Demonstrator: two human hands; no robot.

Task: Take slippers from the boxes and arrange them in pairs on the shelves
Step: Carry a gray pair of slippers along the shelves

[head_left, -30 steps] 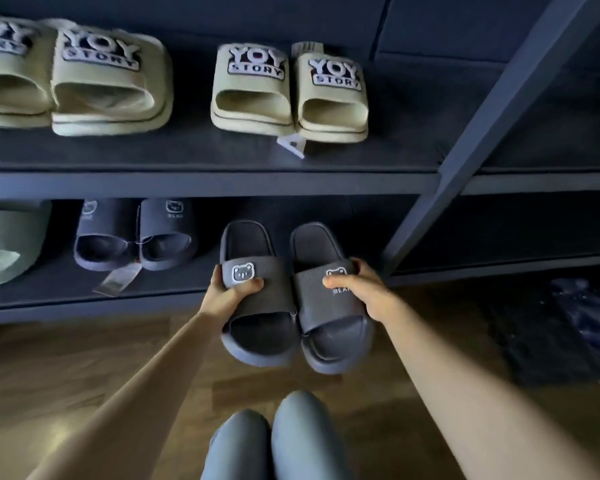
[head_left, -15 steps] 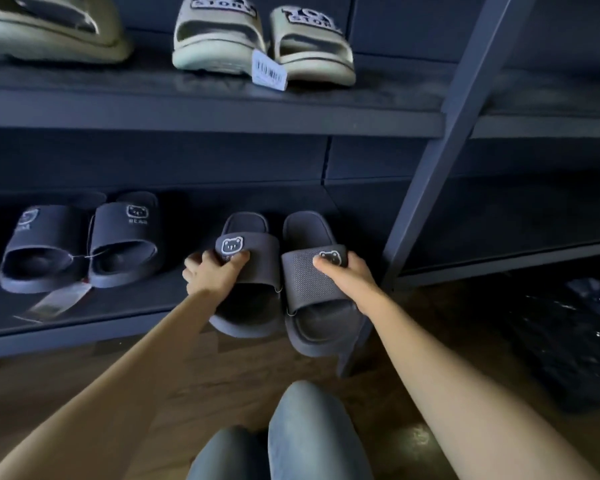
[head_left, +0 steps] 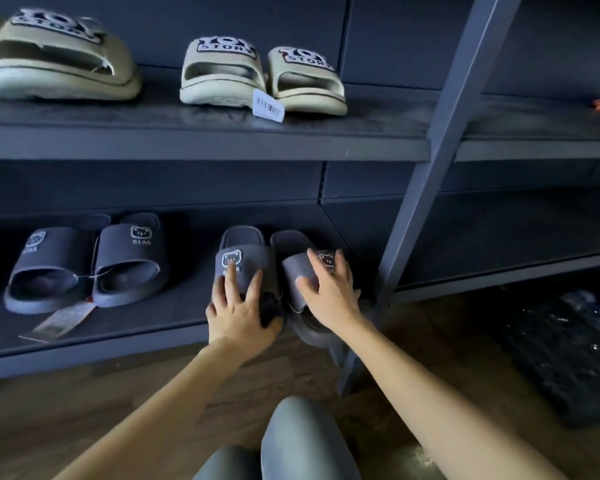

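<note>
"YOY STORY" is printed on the strap patch of the left beige slipper (head_left: pixel 222 69) and the right beige slipper (head_left: pixel 305 76) at upper centre. "BEAR" sits under a bear face on a dark slipper (head_left: pixel 130 258) at lower left. The digits on the white barcode tag (head_left: pixel 268 106) are unreadable.

On lower shelf (head_left: pixel 153 317): slipper pair (head_left: pixel 245 263) right of second pair (head_left: pixel 129 261), left of post (head_left: pixel 421 202); on upper shelf (head_left: pixel 343 124): third pair (head_left: pixel 222 76).
</note>
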